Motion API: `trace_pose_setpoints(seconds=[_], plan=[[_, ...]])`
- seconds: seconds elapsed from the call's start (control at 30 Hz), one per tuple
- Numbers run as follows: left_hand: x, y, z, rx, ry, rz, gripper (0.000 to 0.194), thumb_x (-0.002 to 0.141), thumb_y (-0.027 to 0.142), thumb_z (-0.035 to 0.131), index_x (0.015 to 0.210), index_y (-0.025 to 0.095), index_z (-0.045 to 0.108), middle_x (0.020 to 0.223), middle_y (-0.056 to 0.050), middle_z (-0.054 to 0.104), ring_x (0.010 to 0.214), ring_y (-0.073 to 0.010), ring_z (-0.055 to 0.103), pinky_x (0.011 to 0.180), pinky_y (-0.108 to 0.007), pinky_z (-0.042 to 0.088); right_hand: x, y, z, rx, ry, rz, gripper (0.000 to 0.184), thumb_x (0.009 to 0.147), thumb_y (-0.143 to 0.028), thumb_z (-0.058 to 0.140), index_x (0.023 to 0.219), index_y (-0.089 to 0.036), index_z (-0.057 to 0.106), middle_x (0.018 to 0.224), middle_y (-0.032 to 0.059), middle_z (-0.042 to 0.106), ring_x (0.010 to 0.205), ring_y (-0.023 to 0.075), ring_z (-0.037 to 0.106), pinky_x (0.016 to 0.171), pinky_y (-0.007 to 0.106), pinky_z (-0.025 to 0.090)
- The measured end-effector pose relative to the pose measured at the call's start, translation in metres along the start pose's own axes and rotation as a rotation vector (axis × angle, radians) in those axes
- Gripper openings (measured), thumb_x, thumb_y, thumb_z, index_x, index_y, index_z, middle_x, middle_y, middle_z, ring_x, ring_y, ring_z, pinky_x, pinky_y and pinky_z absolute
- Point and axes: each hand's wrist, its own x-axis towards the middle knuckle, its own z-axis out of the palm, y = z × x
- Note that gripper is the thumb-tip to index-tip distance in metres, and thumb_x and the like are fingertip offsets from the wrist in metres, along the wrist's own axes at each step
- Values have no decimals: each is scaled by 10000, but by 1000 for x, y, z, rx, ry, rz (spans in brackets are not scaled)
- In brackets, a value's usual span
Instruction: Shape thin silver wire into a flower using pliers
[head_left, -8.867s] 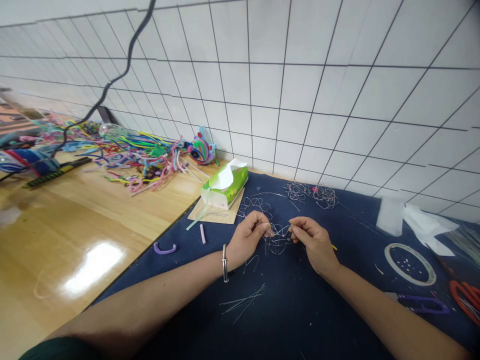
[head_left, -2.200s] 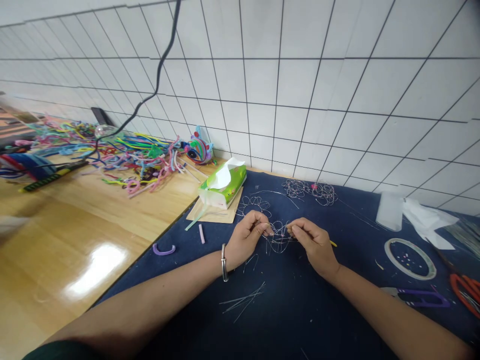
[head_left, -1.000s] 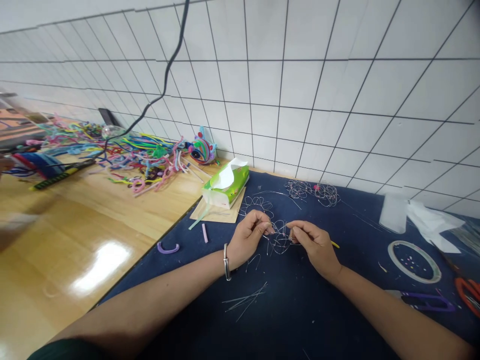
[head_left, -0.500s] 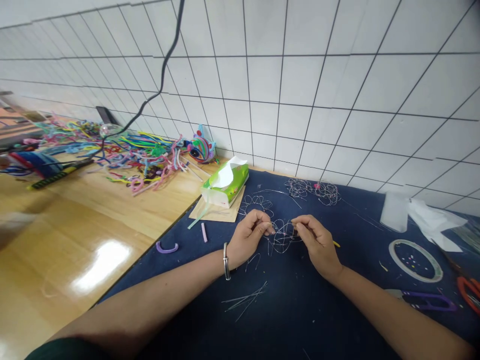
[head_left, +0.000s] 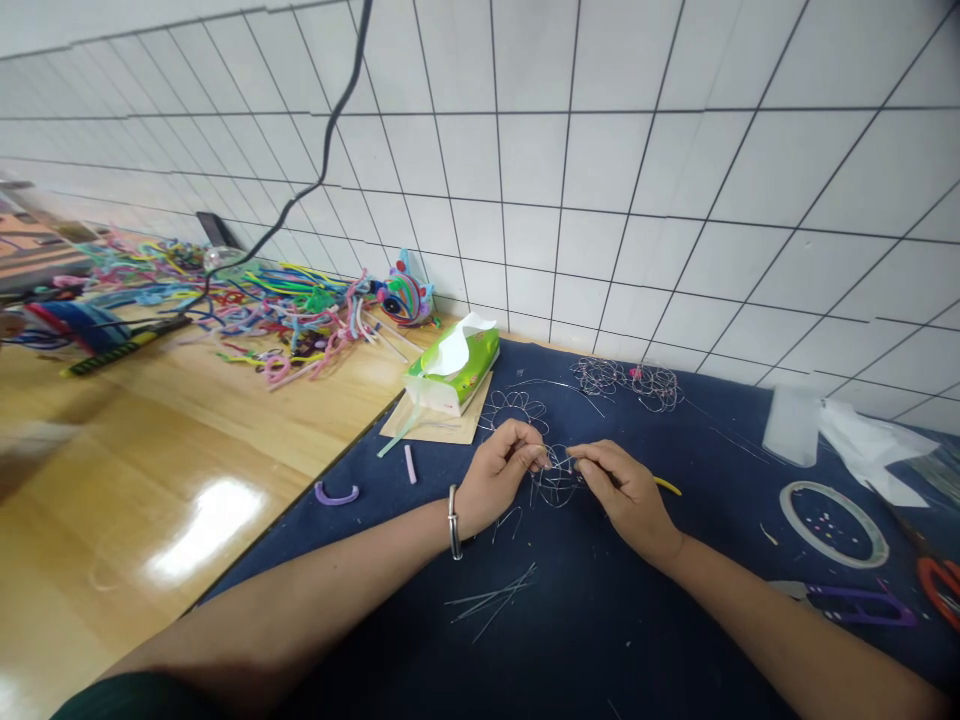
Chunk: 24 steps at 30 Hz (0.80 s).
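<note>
Between my hands is a looped wire frame (head_left: 556,484), made of thin silvery wire bent into petal-like curves. My left hand (head_left: 501,478) pinches its left side between thumb and forefinger. At its right side, my right hand (head_left: 626,500) has thumb and fingers closed on the wire; the exact spot is hidden by the fingertips. Behind my left hand lies a flower-shaped wire ring (head_left: 517,408). Several straight wire pieces (head_left: 491,600) lie crossed on the dark blue cloth (head_left: 570,640) in front. A yellow handle end (head_left: 667,486) shows behind my right hand.
A green tissue pack (head_left: 454,370) stands at the cloth's back left. More wire frames (head_left: 626,382) lie by the tiled wall. On the right are a ring-shaped dish (head_left: 787,510), purple snips (head_left: 862,604) and orange-handled scissors (head_left: 937,585). Colourful pipe cleaners (head_left: 300,310) cover the wooden table's back left.
My right hand has opened outward from the wire frame and come back in to its right side, moving left since half a second ago. My left hand keeps its pinch in place.
</note>
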Motion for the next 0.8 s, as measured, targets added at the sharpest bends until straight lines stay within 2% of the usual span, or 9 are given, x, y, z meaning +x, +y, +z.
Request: trace_pose_setpoints(seconds=[0.23, 0.6, 0.8], plan=[[0, -1, 0, -2, -13, 7, 123, 879, 244, 432, 818, 147, 476, 730, -15, 553, 678, -107, 535, 673, -254, 441, -3, 1, 0, 46, -11, 102, 264, 869, -291, 420, 1096, -237, 542, 812, -3, 594, 706, 111, 544, 675, 257, 443], [-1, -2, 1, -3, -33, -5, 115, 874, 241, 446, 823, 146, 485, 721, -17, 558, 674, -108, 535, 667, -258, 441, -1, 3, 0, 125, -19, 90, 220, 879, -283, 407, 1051, -219, 528, 716, -12, 561, 668, 110, 535, 656, 264, 431], [0, -3, 2, -44, -11, -26, 120, 877, 241, 440, 817, 146, 480, 719, -15, 556, 660, -103, 532, 661, -255, 441, -3, 4, 3, 174, 43, 104, 162, 857, -265, 449, 1007, -208, 478, 759, 0, 573, 671, 114, 534, 649, 271, 440]])
